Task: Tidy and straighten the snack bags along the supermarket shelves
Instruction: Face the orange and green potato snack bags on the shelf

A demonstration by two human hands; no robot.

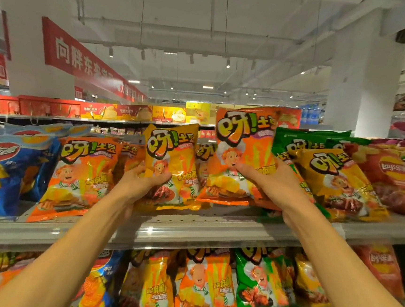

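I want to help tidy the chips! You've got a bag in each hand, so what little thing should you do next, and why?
Probably set the yellow bag in your left hand down upright in the bare shelf gap below it. Your right hand holds the orange bag raised above its row, so that could follow. Both look lifted out of line.

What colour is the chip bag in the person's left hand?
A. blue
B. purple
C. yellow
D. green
C: the left hand grips a yellow bag with its thumb across the front, while the right hand holds an orange bag beside it.
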